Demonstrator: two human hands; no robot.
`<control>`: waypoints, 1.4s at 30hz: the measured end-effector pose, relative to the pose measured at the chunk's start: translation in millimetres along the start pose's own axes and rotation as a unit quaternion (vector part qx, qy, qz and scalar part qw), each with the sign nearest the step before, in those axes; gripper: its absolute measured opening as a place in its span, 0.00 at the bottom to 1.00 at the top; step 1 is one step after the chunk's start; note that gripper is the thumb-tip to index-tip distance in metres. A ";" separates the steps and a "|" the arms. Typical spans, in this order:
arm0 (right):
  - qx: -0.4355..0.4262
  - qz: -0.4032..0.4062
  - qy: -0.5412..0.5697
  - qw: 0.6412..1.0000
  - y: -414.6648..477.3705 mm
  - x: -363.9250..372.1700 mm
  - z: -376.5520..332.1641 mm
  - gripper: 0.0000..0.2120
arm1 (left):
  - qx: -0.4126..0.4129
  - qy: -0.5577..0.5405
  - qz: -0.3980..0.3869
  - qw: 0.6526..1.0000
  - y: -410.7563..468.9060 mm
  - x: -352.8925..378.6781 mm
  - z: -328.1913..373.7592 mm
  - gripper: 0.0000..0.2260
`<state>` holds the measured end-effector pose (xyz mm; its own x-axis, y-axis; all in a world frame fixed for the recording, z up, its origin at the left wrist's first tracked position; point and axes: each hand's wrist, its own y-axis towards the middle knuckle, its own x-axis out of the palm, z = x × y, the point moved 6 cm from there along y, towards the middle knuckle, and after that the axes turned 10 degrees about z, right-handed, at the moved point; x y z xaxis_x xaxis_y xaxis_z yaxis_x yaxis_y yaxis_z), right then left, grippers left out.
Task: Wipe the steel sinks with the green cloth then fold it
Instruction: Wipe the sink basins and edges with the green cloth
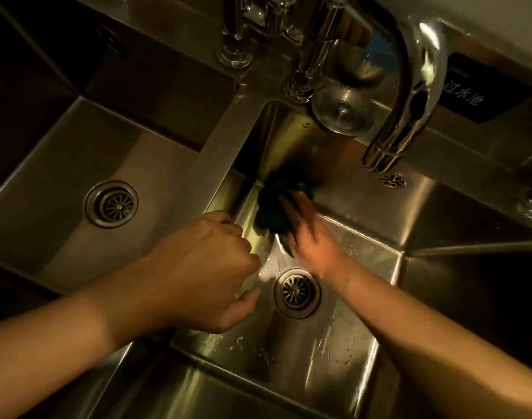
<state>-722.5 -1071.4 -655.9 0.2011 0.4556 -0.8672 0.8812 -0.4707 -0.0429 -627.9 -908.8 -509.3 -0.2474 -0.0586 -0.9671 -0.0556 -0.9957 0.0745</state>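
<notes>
View: looking down from head height into a dim row of steel basins, with two bare forearms reaching in from below
Middle sink (364, 297): the basin under both hands, its floor wet and streaked, with a round drain (297, 293) near the centre
Left sink (62, 146): next to it across a steel divider (222, 140), with no wet streaks showing
Green cloth (272, 207): bunched dark and crumpled in the far left corner of the middle sink, where the floor meets the back and left walls
Right hand (314, 237): lies on top of the cloth, fingers (301, 204) stretched out and slightly apart, pressing it down rather than gripping it (the hand is blurred)
Left hand (210, 264): hovers at the divider, fingers loosely curled with nothing seen in them; I cannot tell whether it touches the steel
Tap (409, 101): a curved chrome spout hangs over the back of the middle sink, with no water seen running
Step in hand: wiping the middle sink's corner, as I judge it; folding has not yet begun
Doing it well: push the cloth right into the seam with flat fingers, then draw it in overlapping strokes down the walls and across the floor toward the drain — a bunched cloth skips patches, so spreading it wider would likely help
Watch for: the back wall under the spout and the left sink — both probably need a pass too
</notes>
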 end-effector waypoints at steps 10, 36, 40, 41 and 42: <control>0.103 -0.001 -0.057 0.993 -33.5 50.6 17.9 0.38 | 0.007 -0.036 -0.002 0.999 -0.5 -6.0 0.9 0.16; -0.210 -0.223 -0.026 0.952 -199.1 164.7 -71.5 0.41 | -0.016 -0.006 -0.037 0.999 5.0 -2.6 4.1 0.18; -0.179 -0.212 -0.047 0.960 -210.0 146.1 -40.1 0.36 | -0.022 -0.016 -0.048 0.998 6.2 -8.2 3.7 0.17; -0.150 -0.188 -0.050 0.969 -208.4 142.0 -33.5 0.35 | -0.024 -0.016 -0.053 0.998 6.1 -8.5 3.5 0.17; -0.117 -0.160 -0.043 0.979 -204.9 138.0 -29.4 0.33 | -0.025 -0.015 -0.055 0.998 6.1 -8.3 3.9 0.17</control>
<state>-862.7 -889.8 -752.1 -0.1285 0.4806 -0.8675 0.9693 -0.1240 -0.2123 -629.9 -914.1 -499.9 -0.2711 0.0534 -0.9611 -0.0357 -0.9983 -0.0454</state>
